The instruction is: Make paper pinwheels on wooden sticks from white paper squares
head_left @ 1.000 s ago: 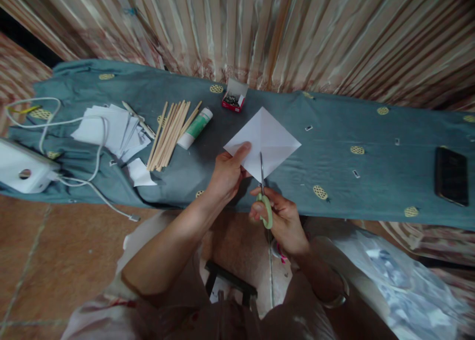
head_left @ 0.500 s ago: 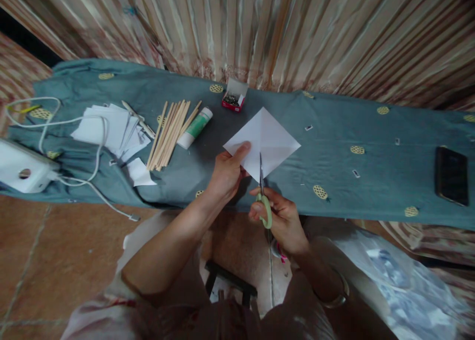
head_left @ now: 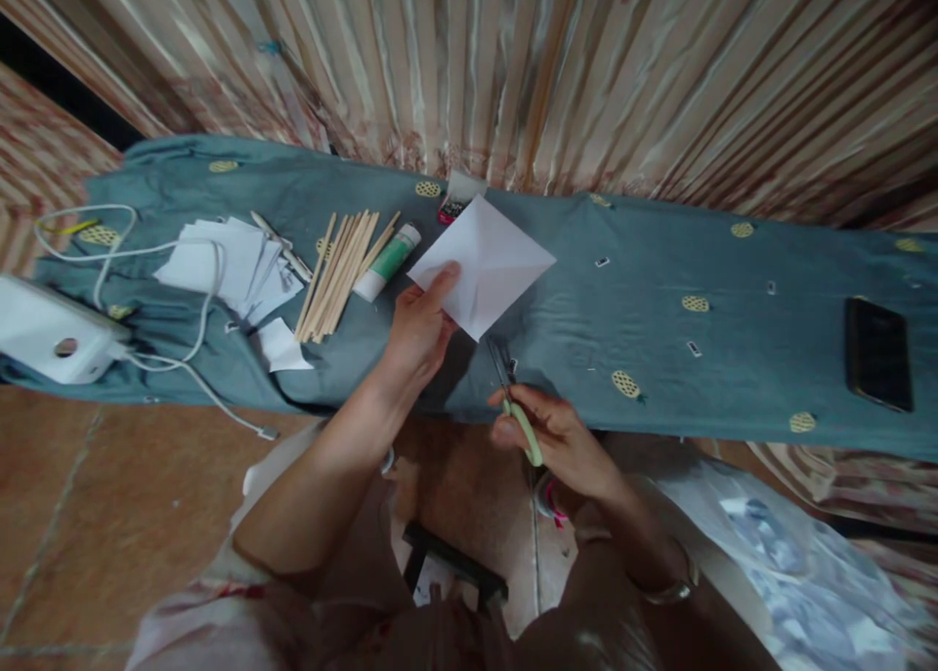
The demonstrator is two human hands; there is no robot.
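Note:
Pinched at its left corner, a white square sheet of paper (head_left: pixel 494 256) is held up by my left hand (head_left: pixel 423 324), thumb on top. The sheet is turned like a diamond and shows crossing crease lines. My right hand (head_left: pixel 553 427) is closed around the green handles of a pair of scissors (head_left: pixel 522 429). Their dark blades point up and away, just below the paper's near corner and apart from it. A small red box of pins or tacks (head_left: pixel 450 208) is partly hidden behind the sheet.
Left of the paper lie a green-and-white glue stick (head_left: pixel 388 261), several wooden sticks (head_left: pixel 341 275), a pen (head_left: pixel 282 244), white paper pieces (head_left: pixel 227 261) and a white device (head_left: pixel 55 329) with cables. A black phone (head_left: pixel 877 354) rests at the right end of the cloth-covered table (head_left: pixel 733 358).
The scissor blades, which overlapped the paper's near corner, are now out of it. My left hand has carried the paper left and away, partly over the red box.

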